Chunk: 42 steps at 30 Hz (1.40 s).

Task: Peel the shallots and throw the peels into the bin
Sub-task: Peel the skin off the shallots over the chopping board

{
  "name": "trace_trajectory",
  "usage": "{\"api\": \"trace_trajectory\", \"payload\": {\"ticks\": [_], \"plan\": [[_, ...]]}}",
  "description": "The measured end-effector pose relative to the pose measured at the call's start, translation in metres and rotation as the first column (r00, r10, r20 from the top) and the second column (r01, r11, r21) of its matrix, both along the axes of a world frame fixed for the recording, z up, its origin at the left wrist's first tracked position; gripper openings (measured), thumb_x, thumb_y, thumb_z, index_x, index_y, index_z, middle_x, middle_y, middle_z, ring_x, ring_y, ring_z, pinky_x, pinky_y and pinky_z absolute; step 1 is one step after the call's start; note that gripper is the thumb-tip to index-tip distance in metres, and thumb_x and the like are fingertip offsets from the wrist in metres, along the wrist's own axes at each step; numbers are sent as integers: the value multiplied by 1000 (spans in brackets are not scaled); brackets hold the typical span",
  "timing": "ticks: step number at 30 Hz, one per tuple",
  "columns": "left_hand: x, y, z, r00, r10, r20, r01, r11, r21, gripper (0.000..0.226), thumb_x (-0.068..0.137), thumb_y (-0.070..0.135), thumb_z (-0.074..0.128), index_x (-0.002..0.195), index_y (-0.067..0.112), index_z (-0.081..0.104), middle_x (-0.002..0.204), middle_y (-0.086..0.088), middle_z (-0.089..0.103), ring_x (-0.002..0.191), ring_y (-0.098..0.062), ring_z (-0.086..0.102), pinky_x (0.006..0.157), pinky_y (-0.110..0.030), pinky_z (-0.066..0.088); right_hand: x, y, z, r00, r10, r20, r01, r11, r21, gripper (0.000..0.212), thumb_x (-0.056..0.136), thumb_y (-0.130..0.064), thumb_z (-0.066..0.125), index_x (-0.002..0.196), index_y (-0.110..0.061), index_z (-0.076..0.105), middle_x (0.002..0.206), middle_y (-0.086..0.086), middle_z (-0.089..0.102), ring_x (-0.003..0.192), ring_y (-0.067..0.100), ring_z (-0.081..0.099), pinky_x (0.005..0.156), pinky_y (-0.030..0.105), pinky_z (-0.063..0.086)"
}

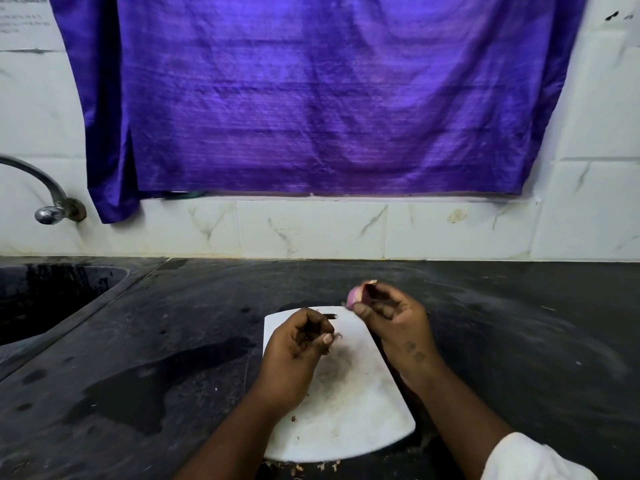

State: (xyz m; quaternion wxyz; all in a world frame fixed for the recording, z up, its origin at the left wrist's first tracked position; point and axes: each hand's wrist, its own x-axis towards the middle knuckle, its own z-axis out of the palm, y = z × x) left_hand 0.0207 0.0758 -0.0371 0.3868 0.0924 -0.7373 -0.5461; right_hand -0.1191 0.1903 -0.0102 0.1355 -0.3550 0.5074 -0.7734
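Note:
A pink, partly peeled shallot [356,295] is pinched in the fingertips of my right hand [391,317], just above the far edge of the white cutting board [349,410]. My left hand [298,348] hovers over the board with curled fingers, thumb and forefinger pinching a small scrap of peel [337,336]. Brown peel dust and smears lie on the middle of the board. No bin is in view.
The board lies on a dark stone counter [519,341] with a wet patch [145,386] to its left. A sink [45,299] sits at the far left under a metal tap [52,202]. Loose peel bits [311,467] lie at the board's near edge. A purple cloth [311,98] hangs on the tiled wall.

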Motion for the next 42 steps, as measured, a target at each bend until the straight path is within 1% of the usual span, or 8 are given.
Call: {"api": "trace_trajectory", "payload": {"ticks": [5, 13, 16, 20, 27, 35, 37, 42], "plan": [[-4, -6, -7, 993, 67, 101, -57, 993, -102, 22, 94, 2, 66, 87, 23, 68, 87, 3, 74, 88, -27, 72, 80, -47, 58, -9, -2, 7, 947, 251, 201, -244, 968, -57, 38, 76, -14, 76, 114, -12, 72, 104, 8, 80, 91, 22, 77, 83, 32, 64], [-6, 1, 10, 966, 247, 75, -222, 943, -246, 22, 96, 26, 59, 77, 25, 69, 71, 8, 71, 68, -12, 67, 66, -44, 57, 1, -7, -7, 909, 336, 247, -333, 941, -52, 31, 84, -8, 73, 115, -9, 69, 111, 19, 76, 94, 30, 76, 80, 34, 63], [-9, 4, 23, 934, 350, -67, -346, 848, -402, 18, 94, 42, 59, 81, 30, 59, 73, 13, 61, 68, -7, 60, 58, -26, 49, 2, -7, -5, 909, 314, 274, -306, 949, -71, 37, 84, -8, 71, 121, -7, 66, 115, 21, 73, 95, 29, 75, 81, 35, 63], [-17, 6, 20, 947, 291, -136, -312, 739, -597, 24, 95, 36, 67, 115, 23, 67, 112, 13, 65, 101, -4, 65, 81, -19, 54, 2, -4, -4, 912, 307, 273, -296, 952, -82, 40, 82, -10, 69, 122, -6, 66, 114, 23, 73, 97, 31, 73, 81, 34, 63], [-16, 4, 8, 889, 348, -297, -445, 512, -735, 13, 95, 20, 65, 97, 13, 75, 97, -1, 71, 85, -17, 66, 73, -23, 47, 4, -5, -5, 936, 247, 248, -234, 969, -82, 37, 81, -15, 72, 117, -7, 66, 109, 19, 77, 95, 27, 75, 80, 34, 63], [-11, 6, 6, 968, 236, -88, -225, 656, -721, 10, 94, 15, 66, 99, 23, 67, 91, 13, 65, 84, -5, 61, 71, -27, 53, -7, -5, 0, 880, 212, 424, -113, 962, -248, 21, 96, -6, 57, 116, -4, 62, 104, 24, 71, 85, 30, 77, 81, 36, 65], [-9, 6, 6, 966, 252, -55, -225, 721, -655, 27, 91, 14, 65, 113, 30, 67, 93, 17, 63, 86, 1, 58, 70, -16, 48, -6, -5, -1, 886, 222, 407, -155, 969, -193, 27, 98, -6, 51, 122, -3, 63, 113, 29, 70, 94, 32, 74, 80, 36, 64], [-9, 4, 7, 959, 278, -61, -256, 748, -612, 20, 90, 25, 57, 103, 32, 69, 92, 17, 68, 87, -5, 64, 72, -28, 52, -3, -8, -4, 909, 225, 352, -208, 974, -86, 40, 102, -5, 38, 135, -7, 60, 121, 32, 70, 106, 39, 72, 86, 39, 63]]}}
